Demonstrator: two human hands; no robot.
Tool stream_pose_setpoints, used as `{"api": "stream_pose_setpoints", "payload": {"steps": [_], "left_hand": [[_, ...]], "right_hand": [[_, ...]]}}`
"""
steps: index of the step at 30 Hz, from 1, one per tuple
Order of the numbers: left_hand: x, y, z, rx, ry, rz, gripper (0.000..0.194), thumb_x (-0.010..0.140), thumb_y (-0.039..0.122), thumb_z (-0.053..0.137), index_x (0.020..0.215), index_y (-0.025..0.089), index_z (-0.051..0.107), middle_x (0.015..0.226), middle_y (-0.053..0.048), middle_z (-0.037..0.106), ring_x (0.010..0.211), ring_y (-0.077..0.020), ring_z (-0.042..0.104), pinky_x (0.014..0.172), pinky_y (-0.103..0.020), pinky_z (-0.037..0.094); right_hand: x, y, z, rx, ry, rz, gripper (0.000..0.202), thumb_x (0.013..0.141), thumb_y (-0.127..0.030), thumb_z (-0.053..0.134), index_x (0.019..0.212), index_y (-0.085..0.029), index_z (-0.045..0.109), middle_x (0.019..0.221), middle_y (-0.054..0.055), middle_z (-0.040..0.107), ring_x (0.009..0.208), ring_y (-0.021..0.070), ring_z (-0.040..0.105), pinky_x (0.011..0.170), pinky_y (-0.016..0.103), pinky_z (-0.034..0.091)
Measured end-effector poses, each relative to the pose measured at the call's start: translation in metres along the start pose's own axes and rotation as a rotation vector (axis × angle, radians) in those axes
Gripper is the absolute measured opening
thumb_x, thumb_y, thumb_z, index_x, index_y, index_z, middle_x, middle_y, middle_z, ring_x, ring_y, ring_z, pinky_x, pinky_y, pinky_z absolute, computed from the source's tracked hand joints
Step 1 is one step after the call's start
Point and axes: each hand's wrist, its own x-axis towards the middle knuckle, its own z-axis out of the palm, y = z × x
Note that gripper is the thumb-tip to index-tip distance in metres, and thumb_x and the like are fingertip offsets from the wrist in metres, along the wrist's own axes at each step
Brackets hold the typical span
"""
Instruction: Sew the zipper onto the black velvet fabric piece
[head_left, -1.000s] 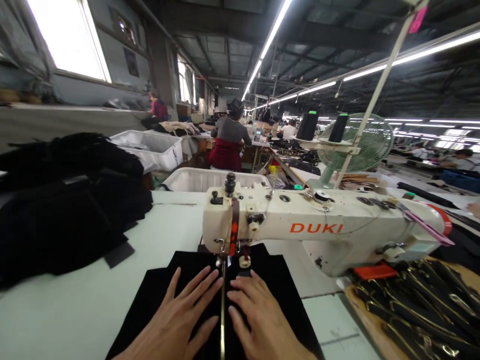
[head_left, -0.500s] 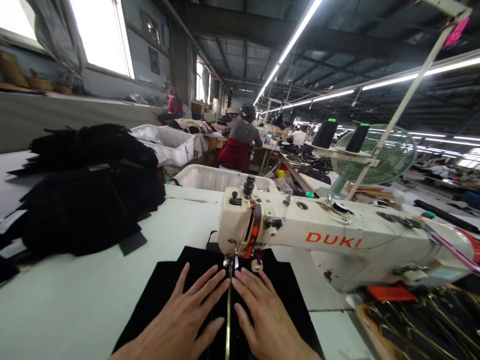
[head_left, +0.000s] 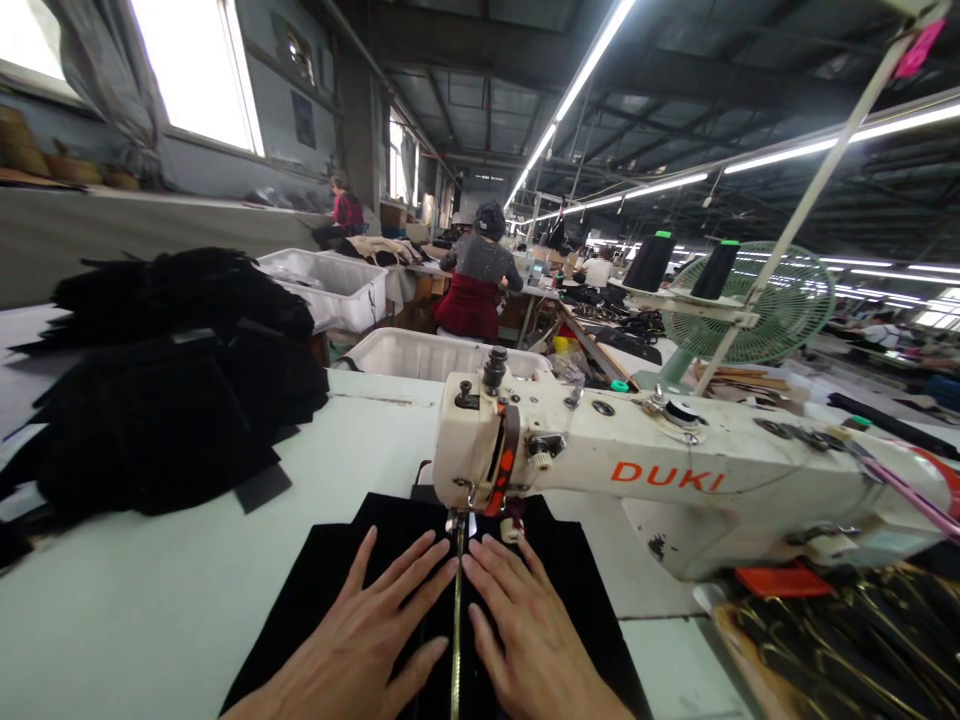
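- A flat piece of black cloth (head_left: 352, 580) (matte, soft-looking) is spread on the pale bench (head_left: 150, 600), with a thin brass-coloured zipper (head_left: 456, 640) running down its middle.
- Against the earlier frame, almost nothing is changed; the hands are kept in place.
- The left hand (head_left: 360, 640) and right hand (head_left: 525, 640) are laid flat with fingers spread, nothing grasped, either side of the zipper, below the cream sewing machine (head_left: 637, 480).

I count 2 of my own hands, left hand (head_left: 360, 640) and right hand (head_left: 525, 635), flat on 1 black fabric piece (head_left: 330, 590) at the table's near edge, with 1 zipper (head_left: 456, 640) between them. There is 1 sewing machine (head_left: 675, 480), 2 thread cones (head_left: 649, 262), 1 green fan (head_left: 780, 310) and 2 white bins (head_left: 330, 285). Toward the table's left edge lies 1 heap of black cloth (head_left: 165, 390), and 2 other people sit beyond its far edge.
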Motion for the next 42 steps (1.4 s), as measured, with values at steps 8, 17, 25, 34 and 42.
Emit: {"api": "stream_pose_setpoints", "payload": {"steps": [8,17,25,34,42], "left_hand": [[0.000,0.000,-0.007,-0.056,0.020,0.007,0.072,0.100,0.034,0.057,0.158,0.030,0.014,0.153,-0.007,0.039,0.137,-0.0312,0.043,0.109,-0.064,0.031],[0.008,-0.006,-0.004,0.011,-0.039,0.030,0.064,0.103,0.037,0.050,0.157,0.030,0.017,0.154,-0.005,0.038,0.138,-0.0324,0.043,0.103,-0.069,0.039],[0.012,-0.010,0.000,-0.058,0.020,0.000,0.066,0.101,0.034,0.055,0.157,0.029,0.020,0.154,-0.007,0.038,0.138,-0.0333,0.042,0.107,-0.070,0.032],[0.011,-0.011,0.000,-0.085,-0.012,0.008,0.062,0.103,0.034,0.053,0.156,0.031,0.023,0.157,-0.008,0.033,0.140,-0.0325,0.039,0.109,-0.070,0.026],[0.019,-0.017,-0.002,-0.099,-0.089,-0.004,0.056,0.103,0.033,0.050,0.155,0.029,0.028,0.157,-0.008,0.034,0.142,-0.0326,0.036,0.108,-0.074,0.024]], "right_hand": [[-0.002,-0.002,0.002,0.036,-0.036,0.059,0.038,0.100,-0.026,0.050,0.137,-0.022,0.057,0.136,0.005,0.063,0.126,0.0235,0.060,0.111,0.049,0.048],[0.003,0.003,0.004,-0.003,-0.006,0.045,0.036,0.101,-0.027,0.047,0.133,-0.019,0.060,0.134,0.007,0.065,0.122,0.0252,0.063,0.106,0.051,0.052],[0.008,0.007,0.006,0.035,-0.035,0.099,0.036,0.100,-0.026,0.048,0.135,-0.024,0.058,0.132,0.005,0.066,0.122,0.0250,0.063,0.108,0.054,0.050],[0.007,0.007,0.010,0.024,-0.002,0.106,0.037,0.099,-0.023,0.048,0.134,-0.024,0.060,0.130,0.004,0.067,0.119,0.0241,0.065,0.110,0.050,0.048],[0.006,0.011,0.014,0.041,-0.057,0.143,0.042,0.097,-0.017,0.048,0.138,-0.023,0.056,0.136,0.006,0.063,0.127,0.0243,0.058,0.115,0.055,0.042]]}}
